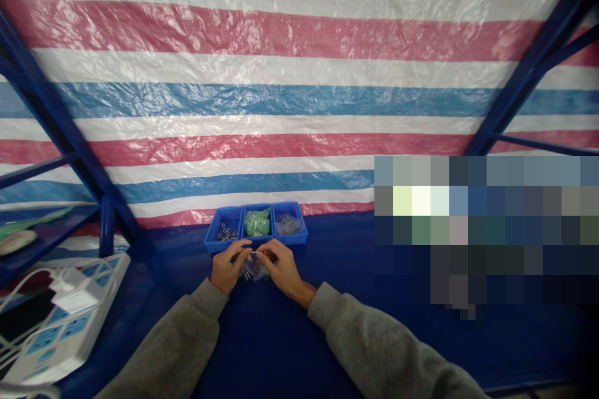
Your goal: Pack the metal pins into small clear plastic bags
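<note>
My left hand and my right hand meet in front of the blue bins, fingertips pinched close together. Between them shows the pale upper edge of a small clear plastic bag, and both hands appear to grip it there. Small metallic pieces show in or under the clear plastic; which of the two I cannot tell. Just behind the hands, the left bin holds slim metal pieces. Green packets fill the middle bin, and clear plastic bags lie in the right bin.
A white power strip with plugs and cables lies at the left on the blue tabletop. Blue metal posts flank a striped plastic sheet behind the bins. The right side is pixelated.
</note>
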Available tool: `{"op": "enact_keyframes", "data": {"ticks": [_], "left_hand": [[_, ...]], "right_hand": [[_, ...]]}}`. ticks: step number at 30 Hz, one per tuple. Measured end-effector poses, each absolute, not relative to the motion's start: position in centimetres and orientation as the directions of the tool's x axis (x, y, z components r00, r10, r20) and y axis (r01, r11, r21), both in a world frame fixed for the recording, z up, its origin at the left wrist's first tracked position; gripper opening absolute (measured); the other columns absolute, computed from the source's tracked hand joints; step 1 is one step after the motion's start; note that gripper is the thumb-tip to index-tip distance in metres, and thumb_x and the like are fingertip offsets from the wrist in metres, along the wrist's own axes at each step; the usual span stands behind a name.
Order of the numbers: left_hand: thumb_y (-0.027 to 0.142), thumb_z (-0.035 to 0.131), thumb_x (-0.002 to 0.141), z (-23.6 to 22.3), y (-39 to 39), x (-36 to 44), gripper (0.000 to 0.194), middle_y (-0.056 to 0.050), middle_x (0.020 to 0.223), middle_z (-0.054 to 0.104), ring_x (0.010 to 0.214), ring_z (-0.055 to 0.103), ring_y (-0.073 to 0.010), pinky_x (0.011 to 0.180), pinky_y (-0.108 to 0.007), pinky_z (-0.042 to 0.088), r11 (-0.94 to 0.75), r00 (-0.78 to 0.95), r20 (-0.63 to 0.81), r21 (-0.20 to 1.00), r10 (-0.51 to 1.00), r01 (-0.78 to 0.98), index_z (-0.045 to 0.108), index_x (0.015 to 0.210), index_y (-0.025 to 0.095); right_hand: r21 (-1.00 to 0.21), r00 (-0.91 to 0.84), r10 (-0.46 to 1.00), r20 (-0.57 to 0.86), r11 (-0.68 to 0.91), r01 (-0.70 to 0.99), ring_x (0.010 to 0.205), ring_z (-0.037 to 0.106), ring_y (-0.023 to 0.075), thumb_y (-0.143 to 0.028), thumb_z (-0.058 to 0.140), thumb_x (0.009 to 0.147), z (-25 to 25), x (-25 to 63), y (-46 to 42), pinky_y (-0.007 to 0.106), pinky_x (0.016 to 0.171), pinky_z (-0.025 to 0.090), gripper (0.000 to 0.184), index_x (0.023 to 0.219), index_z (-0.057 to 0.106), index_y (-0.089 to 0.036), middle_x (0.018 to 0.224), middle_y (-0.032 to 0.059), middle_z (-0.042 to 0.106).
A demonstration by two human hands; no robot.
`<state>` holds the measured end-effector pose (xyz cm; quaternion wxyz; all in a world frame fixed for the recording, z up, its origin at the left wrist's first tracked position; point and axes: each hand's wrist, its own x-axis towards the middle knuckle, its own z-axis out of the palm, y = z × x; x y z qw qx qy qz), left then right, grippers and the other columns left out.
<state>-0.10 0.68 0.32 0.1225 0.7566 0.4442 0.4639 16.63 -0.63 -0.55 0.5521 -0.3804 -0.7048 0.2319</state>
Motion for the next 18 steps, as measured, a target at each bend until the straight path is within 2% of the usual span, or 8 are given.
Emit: {"op": "enact_keyframes", "data": {"ticks": [4,6,10,18], "left_hand": [[0.032,0.049,0.085,0.46,0.58,-0.12,0.024,0.003,0.062,0.065,0.045,0.055,-0.0087,0.053,-0.019,0.046,-0.565,0.198,0.564,0.606,0.802,0.56,0.058,0.103,0.018],[0.032,0.05,0.085,0.51,0.59,-0.1,0.023,0.001,0.069,0.066,0.053,0.059,-0.01,0.058,-0.02,0.048,-0.571,0.208,0.567,0.594,0.797,0.567,0.059,0.101,0.018],[0.031,0.052,0.083,0.69,0.63,0.08,0.018,-0.003,0.08,0.067,0.071,0.062,-0.0135,0.067,-0.022,0.048,-0.614,0.246,0.608,0.523,0.755,0.592,0.063,0.084,0.017],[0.033,0.044,0.087,0.93,0.38,0.12,0.027,-0.002,0.067,0.061,0.063,0.057,-0.0125,0.063,-0.022,0.044,-0.636,0.326,0.591,0.446,0.738,0.63,0.061,0.074,0.017]], "right_hand": [[-0.742,-0.1,0.789,0.607,0.607,0.286,0.062,0.051,0.0125,-0.031,0.05,0.086,-0.59,16.6,-0.62,0.023,0.059,0.04,0.019,0.078,0.062,-0.018,0.071,0.0013,0.056],[-0.746,-0.077,0.79,0.608,0.601,0.288,0.063,0.051,0.0126,-0.031,0.049,0.087,-0.64,16.61,-0.57,0.023,0.06,0.04,0.021,0.077,0.061,-0.018,0.07,0.0012,0.056],[-0.768,-0.025,0.802,0.597,0.58,0.272,0.064,0.051,0.0126,-0.03,0.046,0.088,-0.69,16.64,-0.53,0.023,0.06,0.039,0.022,0.078,0.06,-0.017,0.07,0.0012,0.056],[-0.751,-0.052,0.788,0.613,0.602,0.269,0.068,0.052,0.0134,-0.03,0.048,0.087,-0.25,16.68,-0.79,0.024,0.062,0.041,0.017,0.088,0.062,-0.018,0.077,0.0028,0.058]]}}
